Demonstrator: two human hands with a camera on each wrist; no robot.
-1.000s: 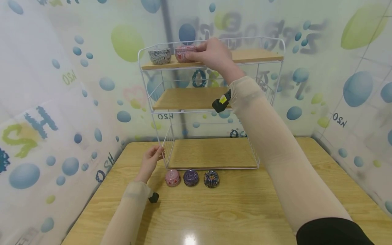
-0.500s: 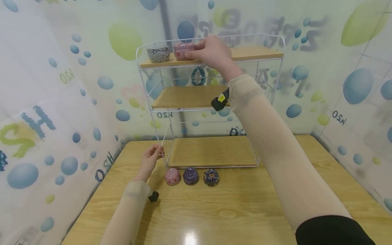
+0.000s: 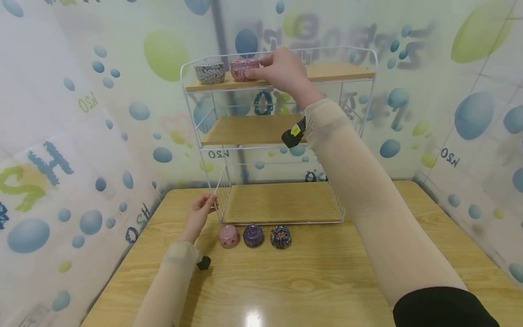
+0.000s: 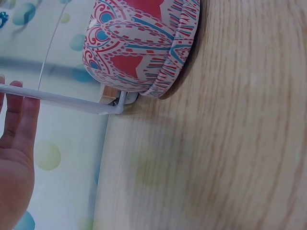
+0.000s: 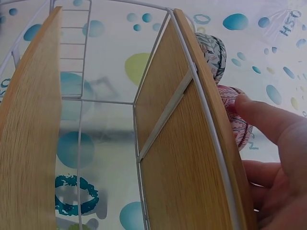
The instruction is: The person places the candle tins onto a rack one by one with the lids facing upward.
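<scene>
Head view: the right hand (image 3: 282,72) pinches a pink patterned round tin (image 3: 242,69) on the top wooden shelf of the white wire rack (image 3: 369,68), beside a grey patterned tin (image 3: 210,72). The placing step looks nearly done; next the fingers likely need to let go cleanly.

Left wrist view: the left hand (image 4: 17,158), fingers straight, steadies the rack's wire.

Right wrist view: fingertips (image 5: 247,103) touch the pink tin.
</scene>
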